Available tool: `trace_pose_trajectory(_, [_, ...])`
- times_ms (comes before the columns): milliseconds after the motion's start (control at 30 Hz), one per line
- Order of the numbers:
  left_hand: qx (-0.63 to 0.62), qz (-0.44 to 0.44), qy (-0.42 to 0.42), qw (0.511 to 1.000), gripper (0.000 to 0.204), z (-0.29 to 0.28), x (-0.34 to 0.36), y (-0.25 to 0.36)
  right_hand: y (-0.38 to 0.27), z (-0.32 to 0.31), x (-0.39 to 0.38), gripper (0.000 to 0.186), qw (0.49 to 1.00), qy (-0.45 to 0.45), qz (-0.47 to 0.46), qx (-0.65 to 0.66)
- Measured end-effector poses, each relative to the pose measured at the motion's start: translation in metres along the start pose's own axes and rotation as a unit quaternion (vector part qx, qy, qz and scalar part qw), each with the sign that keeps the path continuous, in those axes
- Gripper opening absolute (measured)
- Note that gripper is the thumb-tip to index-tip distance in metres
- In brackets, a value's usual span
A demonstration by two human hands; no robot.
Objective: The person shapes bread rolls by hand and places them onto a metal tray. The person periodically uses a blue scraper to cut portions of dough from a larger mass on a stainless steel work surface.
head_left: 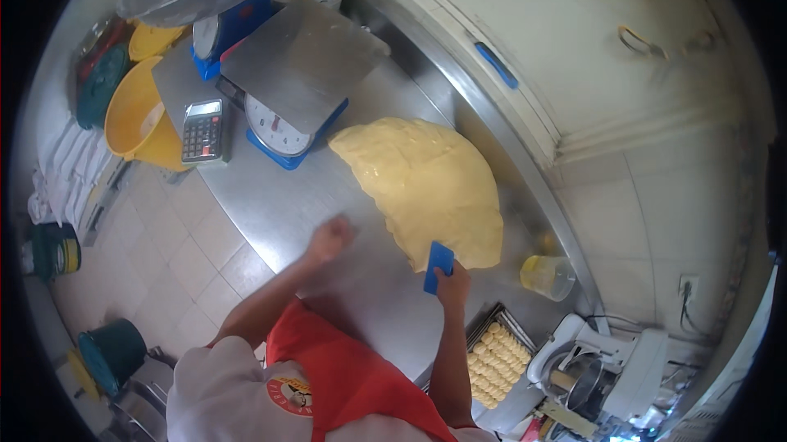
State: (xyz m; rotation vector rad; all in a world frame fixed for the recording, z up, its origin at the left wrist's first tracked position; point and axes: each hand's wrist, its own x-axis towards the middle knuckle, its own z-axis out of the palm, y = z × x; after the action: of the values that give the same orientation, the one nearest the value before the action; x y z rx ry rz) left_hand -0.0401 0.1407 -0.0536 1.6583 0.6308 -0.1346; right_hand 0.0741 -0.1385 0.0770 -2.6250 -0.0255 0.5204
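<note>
A large mound of pale yellow dough (pixel 426 184) lies on the steel table (pixel 287 204). My right hand (pixel 454 284) grips a blue dough scraper (pixel 438 266), whose edge meets the near right end of the dough. Left of the dough, my left hand (pixel 332 239) is curled over bare steel, apart from the dough; whether anything small is inside its fingers is hidden.
Behind my left hand stand a blue dial scale (pixel 283 134) with a flat steel plate and a calculator (pixel 203 132). A yellow bucket (pixel 135 118) is at the left. To the right are a clear plastic cup (pixel 551 278), a tray of dough balls (pixel 498 364) and a stand mixer (pixel 586 368).
</note>
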Motion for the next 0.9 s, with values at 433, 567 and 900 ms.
trace_pose_trajectory(433, [0.059, 0.105, 0.251, 0.961, 0.075, -0.017, 0.169, 0.05, -0.281, 0.08, 0.195, 0.026, 0.912, -0.098, -0.36, -0.171])
trace_pose_trajectory(567, [0.075, 0.11, 0.223, 0.966, 0.055, -0.018, 0.157, 0.033, -0.261, 0.14, 0.224, 0.024, 0.862, -0.089, -0.437, -0.242])
trace_pose_trajectory(900, [0.322, 0.059, 0.14, 0.934, 0.067, -0.082, 0.044, 0.086, -0.261, 0.131, 0.171, 0.013, 0.902, -0.171, -0.387, -0.088])
